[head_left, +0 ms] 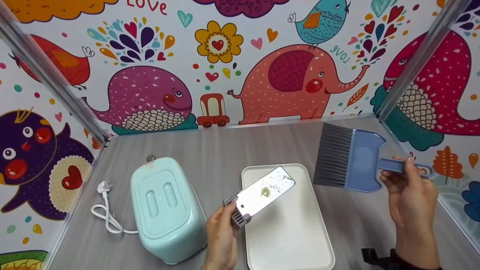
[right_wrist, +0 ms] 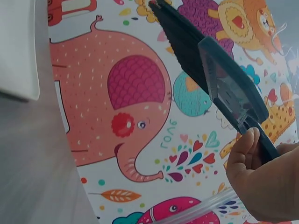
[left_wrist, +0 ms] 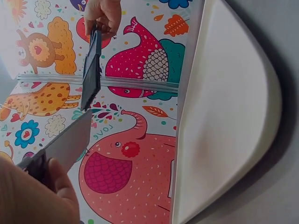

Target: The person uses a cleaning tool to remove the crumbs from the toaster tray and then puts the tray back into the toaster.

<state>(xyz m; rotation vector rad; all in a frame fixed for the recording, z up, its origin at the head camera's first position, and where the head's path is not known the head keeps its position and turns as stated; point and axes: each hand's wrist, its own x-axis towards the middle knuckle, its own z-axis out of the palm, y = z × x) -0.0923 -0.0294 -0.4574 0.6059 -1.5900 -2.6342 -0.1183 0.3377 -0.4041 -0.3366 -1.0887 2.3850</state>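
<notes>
My left hand point(head_left: 222, 234) pinches the grey slotted end of a flat metal crumb tray point(head_left: 255, 198). Greenish-brown crumbs point(head_left: 267, 191) lie scattered on its shiny surface. Below it is a cream rectangular tray point(head_left: 290, 240), with the crumb tray held over its upper part. On the right, my right hand point(head_left: 414, 195) grips the handle of a blue brush point(head_left: 363, 161) with wide dark bristles. The brush is raised, bristles towards the left and apart from the crumb tray. In the right wrist view, thumb and fingers close round the brush handle point(right_wrist: 264, 144).
A mint-green toaster point(head_left: 165, 206) with a lid on top stands left of the cream tray. Its white cord and plug point(head_left: 104, 187) lie coiled at its left. Patterned wall panels point(head_left: 221, 75) close off the back and sides of the grey table point(head_left: 221, 157).
</notes>
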